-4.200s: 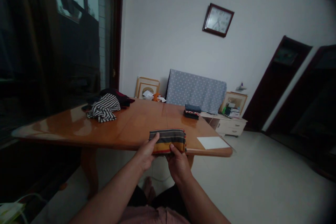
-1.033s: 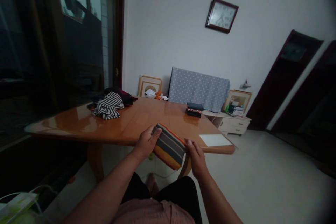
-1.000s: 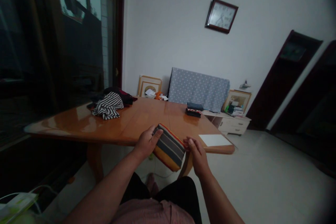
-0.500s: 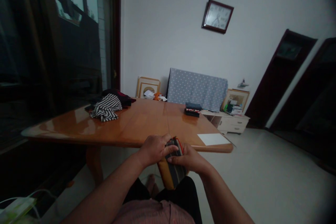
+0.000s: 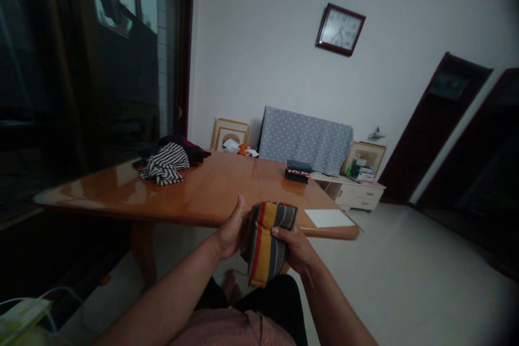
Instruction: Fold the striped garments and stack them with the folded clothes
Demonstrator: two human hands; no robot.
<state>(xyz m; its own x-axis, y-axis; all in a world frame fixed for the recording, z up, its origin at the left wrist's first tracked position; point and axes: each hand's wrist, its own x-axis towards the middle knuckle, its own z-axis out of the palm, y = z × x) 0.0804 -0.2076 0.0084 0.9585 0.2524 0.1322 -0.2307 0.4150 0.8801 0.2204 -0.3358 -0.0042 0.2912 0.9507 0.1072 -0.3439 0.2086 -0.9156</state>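
A folded striped cloth (image 5: 265,248) in yellow, grey and red is held upright over my lap, near the front edge of the wooden table (image 5: 219,189). My right hand (image 5: 295,244) grips its right side, thumb across the front. Against the cloth's left side rests my left hand (image 5: 234,230), its thumb raised and apart; its other fingers are partly hidden behind the cloth. On the table's left lies a loose heap with a black-and-white striped garment (image 5: 166,163) and dark clothes (image 5: 184,147). A small stack of folded clothes (image 5: 298,171) sits toward the right back.
A white sheet (image 5: 328,218) lies at the table's right front corner. Behind the table stand a cloth-covered object (image 5: 306,138), picture frames (image 5: 230,132) and a low white cabinet (image 5: 360,193). A green-and-white item with cables (image 5: 24,316) is at the lower left.
The folded cloth has turned to show its broad yellow striped face. My left hand has loosened from its top, thumb now lifted, while my right hand keeps its grip.
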